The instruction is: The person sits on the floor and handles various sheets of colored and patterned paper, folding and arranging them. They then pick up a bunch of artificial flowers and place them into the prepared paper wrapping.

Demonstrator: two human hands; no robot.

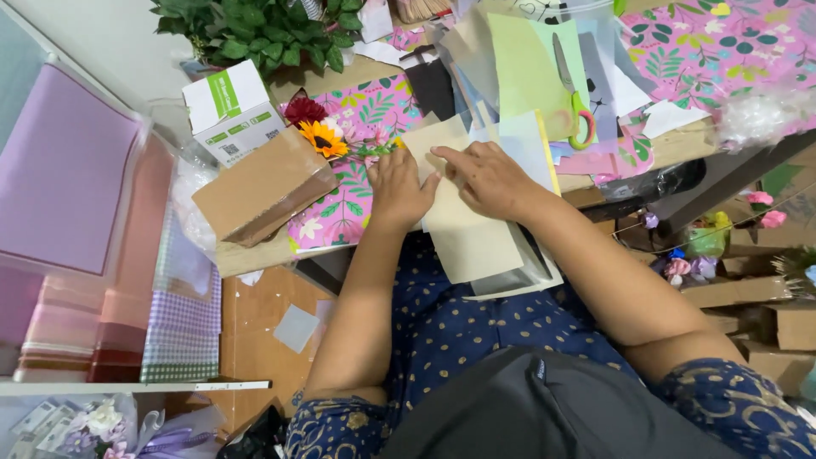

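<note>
**Desk:** What are the hands doing at the worktable?

**Photographer:** Both press flat on a beige sheet of paper (463, 229) that lies on the table's (255, 253) front edge and hangs over it toward the person's lap. The left hand (399, 187) lies palm-down, fingers spread, on the sheet's upper left corner. The right hand (486, 177) rests just beside it, index finger stretched out along the paper's top. Neither hand is closed round anything; the sheet sits under them, pinned rather than gripped.

**Desk:** And around them?

**Photographer:** A pale stack of paper sheets (527, 144) lies beneath and behind the beige one. Green-handled scissors (575, 100) rest on a light green sheet, well beyond the right hand. Left of the left hand sit a sunflower (323, 138) on pink floral wrapping paper (344, 200), a brown cardboard box (263, 187) and a white-and-green carton (231, 110).
</note>
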